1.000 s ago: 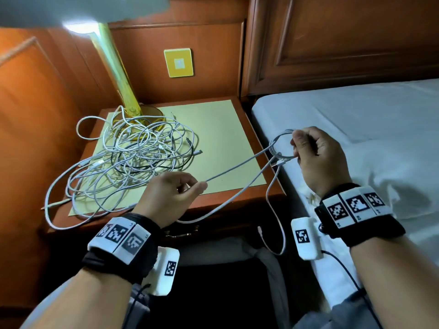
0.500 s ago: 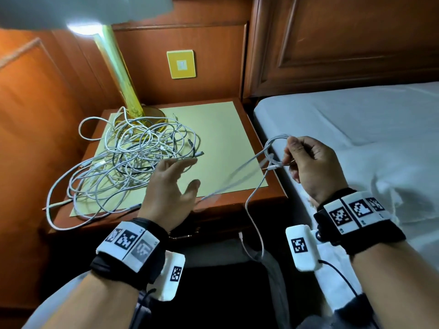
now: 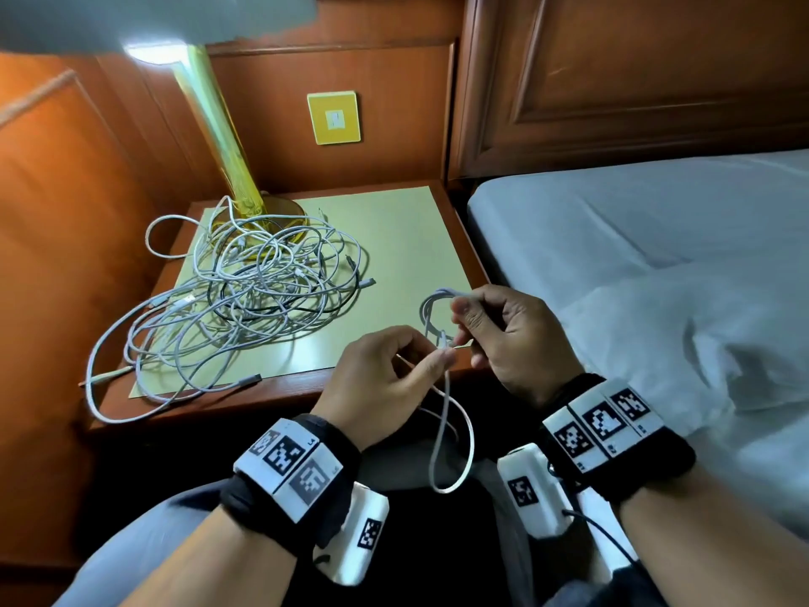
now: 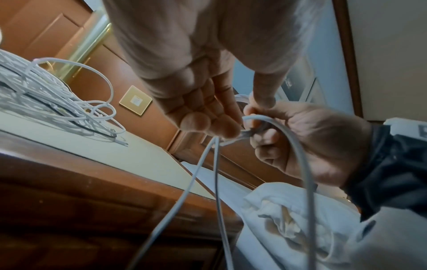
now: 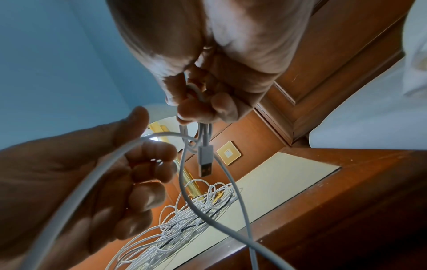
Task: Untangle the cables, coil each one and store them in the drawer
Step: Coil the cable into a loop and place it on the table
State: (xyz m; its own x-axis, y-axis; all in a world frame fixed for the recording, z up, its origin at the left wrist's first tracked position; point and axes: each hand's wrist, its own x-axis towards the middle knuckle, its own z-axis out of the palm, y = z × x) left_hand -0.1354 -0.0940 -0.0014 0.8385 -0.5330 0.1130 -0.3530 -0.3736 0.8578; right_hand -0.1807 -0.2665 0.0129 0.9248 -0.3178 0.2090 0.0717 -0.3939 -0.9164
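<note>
The right hand [image 3: 503, 330] is pinching the small coil of a light, limp white cable [image 3: 442, 319] beside the table [image 3: 464, 238], the left hand [image 3: 385, 378] is pinching its slack just below, and gripping near the crossing is judged soundest.

1. This is a bedroom, of a home or a hotel; which one cannot be told.
2. On the right lies a bed [image 3: 656, 238] under a white sheet, its rumpled white bedding [image 3: 709, 343] nearer.
3. Behind the bed rises a panelled wooden headboard [image 3: 634, 72].
4. Left of the bed stands a wooden nightstand [image 3: 280, 394], its tabletop covered by a pale yellow mat [image 3: 394, 238].
5. A brass-coloured lamp [image 3: 219, 124] stands at the nightstand's far left.
6. A yellow wall switch plate [image 3: 334, 118] sits in the wood panelling beyond.
</note>
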